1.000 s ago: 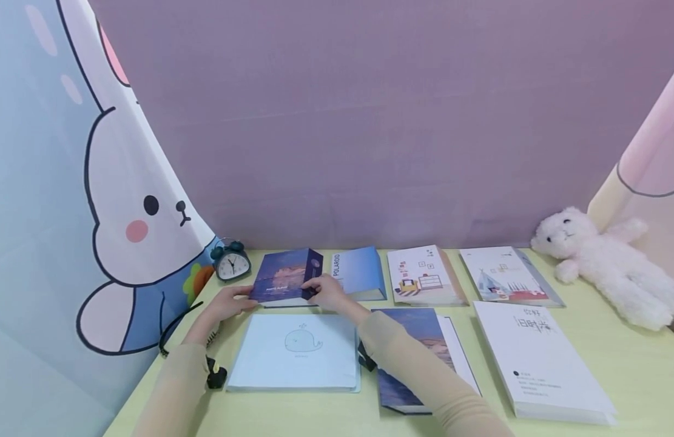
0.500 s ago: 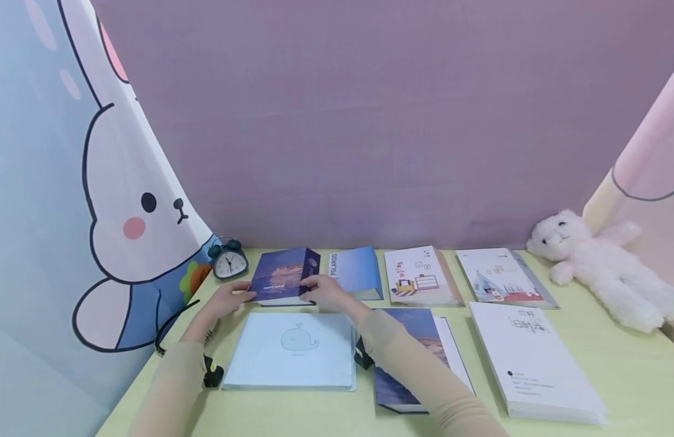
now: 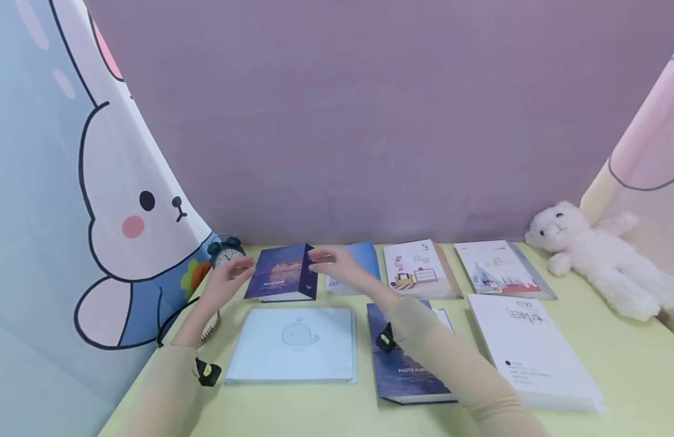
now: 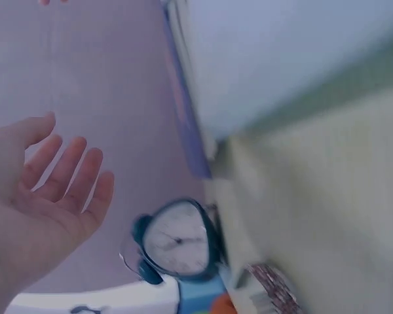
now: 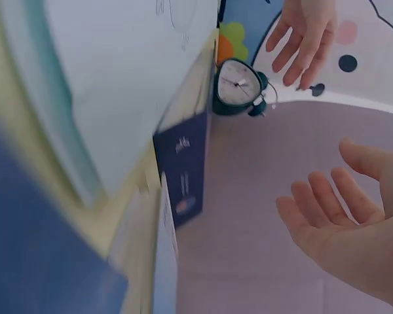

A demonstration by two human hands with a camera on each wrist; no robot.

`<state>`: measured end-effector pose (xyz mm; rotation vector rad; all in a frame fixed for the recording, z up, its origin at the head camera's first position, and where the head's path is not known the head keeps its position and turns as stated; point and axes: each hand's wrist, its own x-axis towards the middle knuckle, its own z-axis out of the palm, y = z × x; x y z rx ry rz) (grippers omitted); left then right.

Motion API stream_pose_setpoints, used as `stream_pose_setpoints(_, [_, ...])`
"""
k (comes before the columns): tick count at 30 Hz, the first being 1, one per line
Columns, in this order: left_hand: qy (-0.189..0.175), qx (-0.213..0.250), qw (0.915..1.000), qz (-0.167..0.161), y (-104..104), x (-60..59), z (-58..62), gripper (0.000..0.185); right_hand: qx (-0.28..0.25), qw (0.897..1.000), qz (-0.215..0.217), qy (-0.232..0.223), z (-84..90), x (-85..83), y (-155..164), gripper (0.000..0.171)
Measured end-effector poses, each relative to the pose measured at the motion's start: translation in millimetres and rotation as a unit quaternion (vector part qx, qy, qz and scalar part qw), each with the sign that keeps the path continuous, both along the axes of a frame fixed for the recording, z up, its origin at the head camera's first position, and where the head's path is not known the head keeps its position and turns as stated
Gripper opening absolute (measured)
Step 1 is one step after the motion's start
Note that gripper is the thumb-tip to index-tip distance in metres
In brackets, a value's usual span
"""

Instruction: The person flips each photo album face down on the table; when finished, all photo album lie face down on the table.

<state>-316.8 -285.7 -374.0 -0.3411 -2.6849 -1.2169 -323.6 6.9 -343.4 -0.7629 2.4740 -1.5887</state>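
Both hands are raised off the table with nothing in them. My left hand [image 3: 227,282] hovers at the left side of a dark blue photo album [image 3: 276,273], its fingers loosely bent. Over that album's right edge and the blue POLAROID album [image 3: 364,258] is my right hand [image 3: 342,267], fingers relaxed and apart from the covers. The left wrist view shows the left palm [image 4: 46,203] bare, with the green alarm clock [image 4: 180,239] beyond it. In the right wrist view the right hand [image 5: 347,222] is likewise bare, and the dark album's spine [image 5: 183,163] faces it.
In front lie a pale blue whale album [image 3: 293,358], another dark blue photo album [image 3: 391,364] partly under the right forearm, and a thick white album [image 3: 533,352]. Two illustrated albums [image 3: 421,270] stand in the back row. A white plush toy [image 3: 599,255] lies at right.
Both hands have let go of the back-left photo album and lifted up off it. The album stays in the back row. The right forearm has shifted slightly rightward.
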Motion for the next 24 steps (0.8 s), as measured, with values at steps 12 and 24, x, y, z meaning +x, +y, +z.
stream_pose_setpoints(12, [0.02,0.034,0.9945,-0.097,71.1,6.1,13.4,0.048,0.079,0.995,-0.009,0.067,25.8,2.6,89.3,0.047])
stream_pose_setpoints(24, [0.021,0.034,0.9788,-0.201,145.5,6.2,25.4,0.037,0.149,0.987,-0.011,0.06,34.9,40.5,181.9,0.05])
